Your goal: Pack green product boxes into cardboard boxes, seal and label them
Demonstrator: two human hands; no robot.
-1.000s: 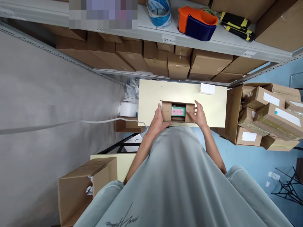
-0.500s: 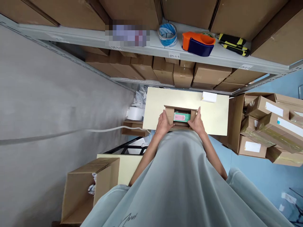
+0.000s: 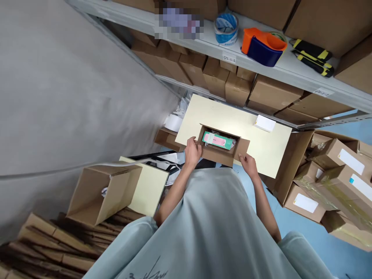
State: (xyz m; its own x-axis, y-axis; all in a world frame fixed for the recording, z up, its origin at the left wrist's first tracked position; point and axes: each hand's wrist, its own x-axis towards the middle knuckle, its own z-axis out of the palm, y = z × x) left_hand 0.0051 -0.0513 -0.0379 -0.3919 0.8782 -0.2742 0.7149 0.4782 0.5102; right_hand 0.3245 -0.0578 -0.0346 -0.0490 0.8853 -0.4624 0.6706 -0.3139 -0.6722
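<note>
An open cardboard box (image 3: 216, 156) stands on the pale tabletop near its front edge. Inside lies a green and pink package (image 3: 218, 140), with crumpled paper tucked around it. My left hand (image 3: 193, 152) is at the box's left side, its fingers curled over the edge there. With thumb and fingers, my right hand (image 3: 248, 164) pinches the lower corner of the right flap (image 3: 242, 148), which is folded outward. Part of each hand's fingertips is hidden.
A small white box (image 3: 264, 123) lies at the table's (image 3: 270, 155) back right. A shelf above holds blue tape (image 3: 226, 29), an orange tape dispenser (image 3: 264, 46) and yellow-black cutters (image 3: 314, 56). A large carton (image 3: 290, 166) of boxes stands right; flattened cardboard (image 3: 72, 244) lies lower left.
The box's flaps have been spread outward, and more of the package and paper shows. My right hand has moved down and outward with the right flap. The view has turned.
</note>
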